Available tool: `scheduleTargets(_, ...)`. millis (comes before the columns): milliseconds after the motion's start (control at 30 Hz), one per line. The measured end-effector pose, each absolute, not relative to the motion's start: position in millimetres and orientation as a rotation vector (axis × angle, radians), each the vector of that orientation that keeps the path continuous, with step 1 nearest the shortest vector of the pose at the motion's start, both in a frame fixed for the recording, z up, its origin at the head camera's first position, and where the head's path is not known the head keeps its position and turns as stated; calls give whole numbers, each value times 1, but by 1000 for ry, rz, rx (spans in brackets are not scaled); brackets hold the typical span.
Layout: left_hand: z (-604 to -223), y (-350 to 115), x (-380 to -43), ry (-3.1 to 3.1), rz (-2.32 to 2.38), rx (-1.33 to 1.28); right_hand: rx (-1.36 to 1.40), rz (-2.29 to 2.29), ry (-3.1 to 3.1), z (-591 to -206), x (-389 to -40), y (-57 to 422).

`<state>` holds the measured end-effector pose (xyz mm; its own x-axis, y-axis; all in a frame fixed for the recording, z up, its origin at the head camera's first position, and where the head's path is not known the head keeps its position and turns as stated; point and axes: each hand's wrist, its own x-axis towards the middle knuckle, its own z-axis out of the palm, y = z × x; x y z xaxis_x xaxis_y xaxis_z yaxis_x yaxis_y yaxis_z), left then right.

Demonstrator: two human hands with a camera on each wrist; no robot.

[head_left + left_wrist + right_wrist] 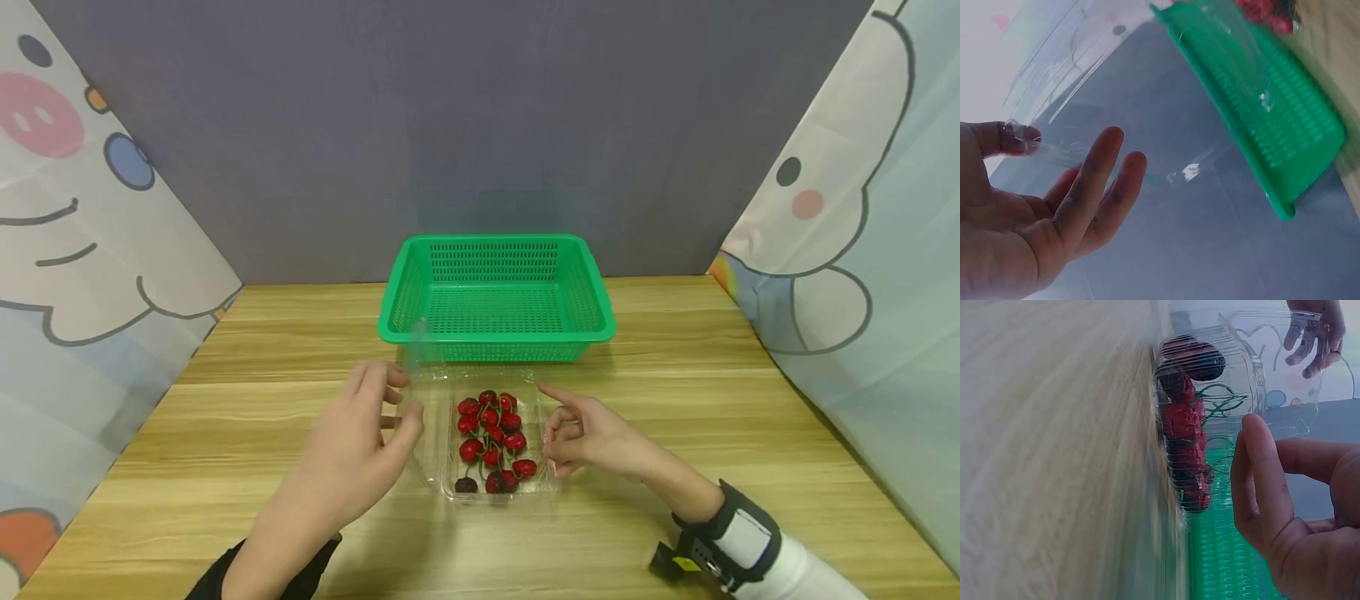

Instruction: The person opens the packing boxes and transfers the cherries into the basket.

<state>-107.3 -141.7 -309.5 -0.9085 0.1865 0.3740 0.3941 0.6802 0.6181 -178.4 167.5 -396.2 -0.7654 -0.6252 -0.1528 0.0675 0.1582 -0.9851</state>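
A clear plastic clamshell box (495, 495) sits on the table with red and dark cherries (492, 433) on green stems inside. Its transparent lid (429, 417) stands raised on the left side. My left hand (360, 442) holds the lid's outer edge; in the left wrist view the thumb lies at that edge, and two fingers (1094, 169) stretch up in front. On the box's right side, my right hand (588, 433) grips the rim with bent fingers, the index reaching toward the far corner. The right wrist view has its fingertips (1254, 428) right at the rim.
Directly behind the box stands a green slotted plastic basket (495, 337) with nothing in it. A grey wall (480, 125) rises past the wooden table (262, 400). Cartoon-printed cloths (825, 192) hang on both sides.
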Motion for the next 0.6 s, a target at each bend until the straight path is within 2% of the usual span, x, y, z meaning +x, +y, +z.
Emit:
scheduleTargets(233, -301, -158, -115, -2611, -952, -379, -536, -1648, 1909, -396, -179, 168)
scheduleTargets(600, -299, -171, -124, -2666, -821, -406, -534, -1633, 1921, -395, -178, 169)
